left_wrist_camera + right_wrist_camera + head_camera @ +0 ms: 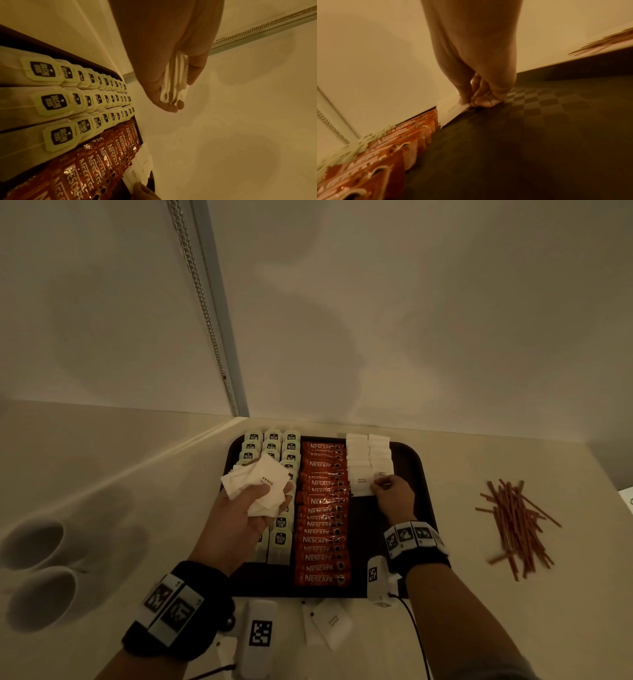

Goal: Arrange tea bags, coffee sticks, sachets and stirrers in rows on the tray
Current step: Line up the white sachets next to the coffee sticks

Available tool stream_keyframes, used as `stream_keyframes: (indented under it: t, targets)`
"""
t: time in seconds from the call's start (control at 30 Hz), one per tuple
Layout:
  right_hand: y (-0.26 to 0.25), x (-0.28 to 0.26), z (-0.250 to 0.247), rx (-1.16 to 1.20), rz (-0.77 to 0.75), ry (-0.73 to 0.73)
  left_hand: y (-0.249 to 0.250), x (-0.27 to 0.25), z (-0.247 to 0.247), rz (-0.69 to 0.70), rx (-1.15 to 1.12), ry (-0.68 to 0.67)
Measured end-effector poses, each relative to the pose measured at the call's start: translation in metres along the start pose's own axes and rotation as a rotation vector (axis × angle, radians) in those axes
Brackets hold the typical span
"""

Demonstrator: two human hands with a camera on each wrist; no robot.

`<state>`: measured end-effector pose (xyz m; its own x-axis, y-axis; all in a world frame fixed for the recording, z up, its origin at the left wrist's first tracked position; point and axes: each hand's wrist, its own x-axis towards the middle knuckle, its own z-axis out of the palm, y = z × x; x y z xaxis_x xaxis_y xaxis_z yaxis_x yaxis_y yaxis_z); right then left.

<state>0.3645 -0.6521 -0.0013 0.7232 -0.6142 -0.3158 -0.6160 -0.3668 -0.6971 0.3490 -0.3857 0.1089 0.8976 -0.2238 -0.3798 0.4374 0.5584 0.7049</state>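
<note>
The left hand (239,508) grips a bunch of sachets (262,486) above the tea bags (274,446). The right hand (394,494) pinches one sachet (383,474) (flat on the tray (411,460), long axis pointing away) beside the coffee sticks (322,515).

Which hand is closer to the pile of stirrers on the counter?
Right. The right hand is on the tray, pinching a sugar sachet, with the stirrers off to its right. The left hand holds a sachet stack over the tea bags, farther away.
</note>
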Motion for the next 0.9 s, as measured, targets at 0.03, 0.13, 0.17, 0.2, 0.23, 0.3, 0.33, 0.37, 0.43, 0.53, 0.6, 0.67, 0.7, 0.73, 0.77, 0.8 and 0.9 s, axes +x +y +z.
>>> stream_keyframes:
  t: [0.03, 0.13, 0.17, 0.2, 0.23, 0.3, 0.33, 0.37, 0.43, 0.53, 0.6, 0.67, 0.7, 0.73, 0.77, 0.8, 0.9]
  targets:
    - [0.000, 0.000, 0.001, -0.001, 0.005, 0.010, 0.000, 0.000, 0.001, 0.002, 0.005, -0.003]
    - [-0.001, -0.002, 0.002, -0.034, 0.000, 0.036, 0.000, 0.000, 0.002, 0.006, 0.007, -0.008]
    - [-0.003, -0.004, 0.002, -0.044, -0.011, 0.046, 0.000, 0.000, 0.003, 0.008, 0.007, -0.010]
    - [-0.007, -0.007, 0.001, -0.046, -0.031, 0.058, 0.000, 0.001, 0.003, 0.010, 0.009, -0.010]
    - [-0.014, -0.013, -0.001, -0.030, -0.070, 0.067, 0.000, 0.001, 0.004, 0.013, 0.010, -0.009]
    - [-0.037, -0.029, -0.006, 0.084, -0.209, 0.009, 0.000, 0.004, 0.006, 0.017, 0.013, -0.005]
    - [-0.052, -0.041, -0.008, 0.176, -0.289, -0.091, 0.000, 0.005, 0.008, 0.015, 0.013, -0.003]
    - [-0.068, -0.054, -0.012, 0.271, -0.357, -0.231, -0.001, 0.007, 0.009, 0.011, 0.015, -0.002]
    - [-0.095, -0.078, -0.018, 0.363, -0.466, -0.491, 0.000, 0.009, 0.013, 0.003, 0.043, -0.005]
    - [-0.119, -0.095, -0.026, 0.253, -0.670, -0.565, 0.002, 0.009, 0.019, -0.001, 0.114, -0.042]
    - [-0.122, -0.096, -0.029, 0.267, -0.685, -0.546, 0.004, 0.008, 0.020, 0.018, 0.116, -0.058]
    - [-0.118, -0.096, -0.030, 0.436, -0.560, -0.557, 0.006, 0.007, 0.021, 0.043, 0.105, -0.056]
    - [-0.115, -0.095, -0.029, 0.543, -0.478, -0.582, 0.007, 0.007, 0.022, 0.053, 0.101, -0.052]
    - [-0.111, -0.096, -0.028, 0.631, -0.407, -0.609, 0.007, 0.007, 0.022, 0.061, 0.097, -0.047]
    - [-0.108, -0.097, -0.027, 0.689, -0.360, -0.638, 0.007, 0.007, 0.022, 0.068, 0.093, -0.040]
    - [-0.106, -0.101, -0.025, 0.716, -0.332, -0.662, 0.006, 0.008, 0.022, 0.075, 0.089, -0.026]
    - [-0.102, -0.111, -0.019, 0.665, -0.324, -0.657, 0.005, 0.009, 0.023, 0.102, 0.092, 0.026]
